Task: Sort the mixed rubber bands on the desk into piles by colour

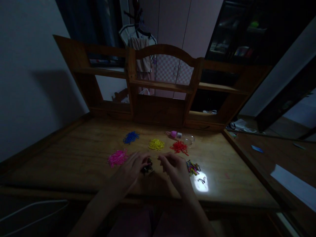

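My left hand [133, 165] is bent over a small dark heap of black pieces [147, 168], its fingers curled together at the heap's upper edge. Whether a piece sits between those fingertips is hidden. To the right, my right hand [174, 166] has thumb and forefinger pinched together; anything in the pinch is too small to name. Beside the left hand lies a heap of pink clip-like pieces [118, 158]. A mixed-colour heap [193, 167] is partly covered by the right hand. Beyond the hands are blue [130, 137], yellow [156, 144] and red [180, 147] heaps.
A clear bottle with a pink cap [174, 134] lies behind the red heap. Two or so loose dark pieces [202, 180] rest on a bright reflection at right. A wooden shelf unit [160, 87] rises along the table's [81, 154] back edge.
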### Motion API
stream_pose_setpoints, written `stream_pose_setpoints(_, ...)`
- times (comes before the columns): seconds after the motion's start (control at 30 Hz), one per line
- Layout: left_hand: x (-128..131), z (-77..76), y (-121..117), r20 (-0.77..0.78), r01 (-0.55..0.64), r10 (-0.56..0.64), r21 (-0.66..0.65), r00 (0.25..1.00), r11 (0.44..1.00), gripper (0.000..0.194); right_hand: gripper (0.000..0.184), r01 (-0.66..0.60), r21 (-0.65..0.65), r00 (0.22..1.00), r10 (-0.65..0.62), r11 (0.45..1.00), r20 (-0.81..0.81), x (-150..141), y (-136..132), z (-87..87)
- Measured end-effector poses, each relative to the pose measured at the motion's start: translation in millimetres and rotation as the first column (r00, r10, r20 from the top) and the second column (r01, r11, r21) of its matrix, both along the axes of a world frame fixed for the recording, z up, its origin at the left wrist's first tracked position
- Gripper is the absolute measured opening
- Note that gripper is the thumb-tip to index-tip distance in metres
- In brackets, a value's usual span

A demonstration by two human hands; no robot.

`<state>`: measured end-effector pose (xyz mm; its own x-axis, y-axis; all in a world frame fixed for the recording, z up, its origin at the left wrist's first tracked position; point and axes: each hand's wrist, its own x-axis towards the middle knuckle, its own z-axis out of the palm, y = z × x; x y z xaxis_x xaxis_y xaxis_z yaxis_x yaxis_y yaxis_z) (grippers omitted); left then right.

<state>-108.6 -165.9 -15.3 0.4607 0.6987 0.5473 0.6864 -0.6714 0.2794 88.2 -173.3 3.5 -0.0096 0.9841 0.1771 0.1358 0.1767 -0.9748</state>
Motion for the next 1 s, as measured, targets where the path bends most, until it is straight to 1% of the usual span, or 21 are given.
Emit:
stream_pose_setpoints(0.07, -9, -3.7, 7, 0.013, -0.071, 0.070, 0.016, 0.997, 0.997, 0.026, 0.027, 0.028, 0.004, 1.000, -0.028, 1.000, -0.007, 0, 7, -2.8)
stream_pose_setpoints(0.13, -15, -6.3, 13, 0.010, -0.116, 0.116, -0.004, 0.993, 0.993, 0.023, 0.027, 0.003, -0.015, 1.000, -0.003, 1.000, -0.003, -6, 14, -6.3)
stream_pose_setpoints(0.2, -16, -7.5, 16, -0.003, -0.117, 0.116, -0.030, 0.993, 0.993, 0.023, 0.029, -0.070, -0.063, 0.997, 0.068, 0.996, -0.035, -15, 20, -9.7)
stream_pose_setpoints(0.27, -14, -8.3, 17, -0.003, -0.091, 0.091, -0.036, 0.996, 0.995, 0.025, 0.033, -0.188, -0.122, 0.979, 0.175, 0.975, -0.108, -25, 25, -12.0)
stream_pose_setpoints(0.33, -11, -9.5, 16, -0.006, -0.069, 0.068, -0.019, 0.998, 0.997, 0.025, 0.033, -0.271, -0.140, 0.954, 0.247, 0.952, -0.169, -33, 28, -13.1)
stream_pose_setpoints(0.37, -10, -10.2, 16, -0.009, -0.065, 0.065, -0.010, 0.998, 0.998, 0.024, 0.030, -0.275, -0.130, 0.950, 0.249, 0.953, -0.188, -36, 29, -13.3)
stream_pose_setpoints(0.4, -10, -11.1, 15, -0.011, -0.065, 0.064, -0.007, 0.998, 0.998, 0.024, 0.027, -0.252, -0.114, 0.953, 0.226, 0.961, -0.202, -37, 30, -13.4)
stream_pose_setpoints(0.5, -13, -13.8, 14, -0.022, -0.074, 0.074, -0.027, 0.997, 0.997, 0.023, 0.020, -0.107, -0.065, 0.972, 0.090, 0.992, -0.216, -33, 33, -12.8)
stream_pose_setpoints(0.57, -18, -16.2, 17, -0.033, -0.097, 0.096, -0.022, 0.995, 0.995, 0.024, 0.020, -0.006, -0.023, 0.986, 0.002, 1.000, -0.167, -27, 35, -11.9)
stream_pose_setpoints(0.67, -29, -20.7, 26, -0.060, -0.177, 0.174, -0.044, 0.983, 0.983, 0.026, 0.018, 0.108, 0.084, 0.994, -0.109, 0.991, 0.009, -19, 35, -12.7)
stream_pose_setpoints(0.73, -39, -23.3, 36, -0.079, -0.219, 0.212, -0.099, 0.974, 0.971, 0.028, 0.014, 0.098, 0.104, 0.981, -0.114, 0.990, 0.157, -17, 32, -16.1)
stream_pose_setpoints(0.83, -55, -25.8, 49, -0.111, -0.228, 0.215, -0.133, 0.970, 0.964, 0.029, 0.010, 0.030, 0.059, 0.946, -0.047, 0.998, 0.321, -19, 26, -23.5)
stream_pose_setpoints(0.93, -67, -28.2, 56, -0.152, -0.210, 0.194, -0.093, 0.969, 0.973, 0.029, 0.013, 0.022, 0.079, 0.921, -0.051, 0.997, 0.387, -21, 20, -26.2)
stream_pose_setpoints(1.0, -70, -30.5, 56, -0.173, -0.201, 0.187, -0.063, 0.967, 0.978, 0.027, 0.016, 0.034, 0.096, 0.914, -0.069, 0.995, 0.400, -20, 17, -23.3)
